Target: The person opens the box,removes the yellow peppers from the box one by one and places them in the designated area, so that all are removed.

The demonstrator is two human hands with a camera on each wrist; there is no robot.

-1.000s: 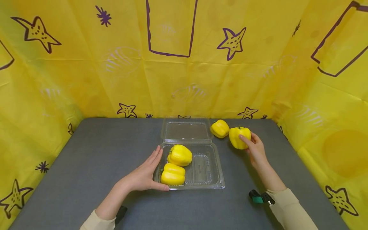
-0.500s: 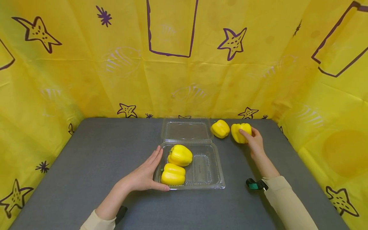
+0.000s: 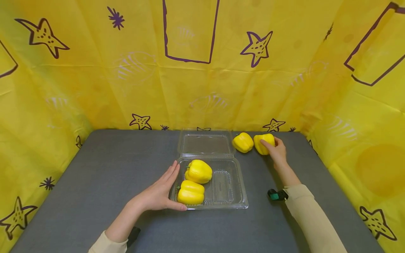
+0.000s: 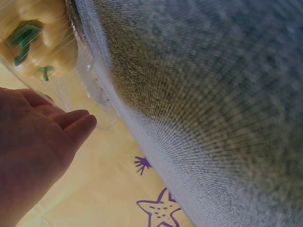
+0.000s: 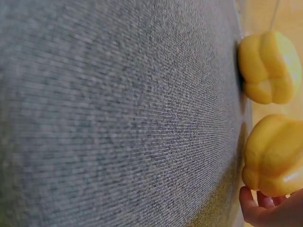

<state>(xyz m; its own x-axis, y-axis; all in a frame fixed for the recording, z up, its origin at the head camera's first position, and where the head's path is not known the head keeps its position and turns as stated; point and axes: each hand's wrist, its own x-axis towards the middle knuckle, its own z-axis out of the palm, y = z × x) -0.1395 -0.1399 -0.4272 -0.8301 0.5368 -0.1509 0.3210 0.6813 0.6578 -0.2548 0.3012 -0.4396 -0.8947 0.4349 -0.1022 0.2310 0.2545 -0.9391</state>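
Note:
My right hand (image 3: 278, 151) grips a yellow bell pepper (image 3: 263, 143), thumb on its near side, close over the table's far right part. Just left of it lies another yellow pepper (image 3: 243, 142), also seen in the right wrist view (image 5: 270, 68). A clear plastic clamshell box (image 3: 242, 186) lies open at the middle, with two yellow peppers in its left half: a rear pepper (image 3: 198, 171) and a front pepper (image 3: 191, 193). My left hand (image 3: 158, 191) rests along the box's left rim, fingers straight, thumb at the front corner. Green stems show through the box wall in the left wrist view.
The clear lid (image 3: 205, 143) is folded back flat behind the box, near the table's far edge. A grey cloth covers the table (image 3: 120, 165). Yellow printed curtains (image 3: 202, 88) close in the back and both sides.
My right hand has carried its pepper away toward the back of the table, tilting it and lowering it beside the other loose pepper. The left hand and the box have stayed put.

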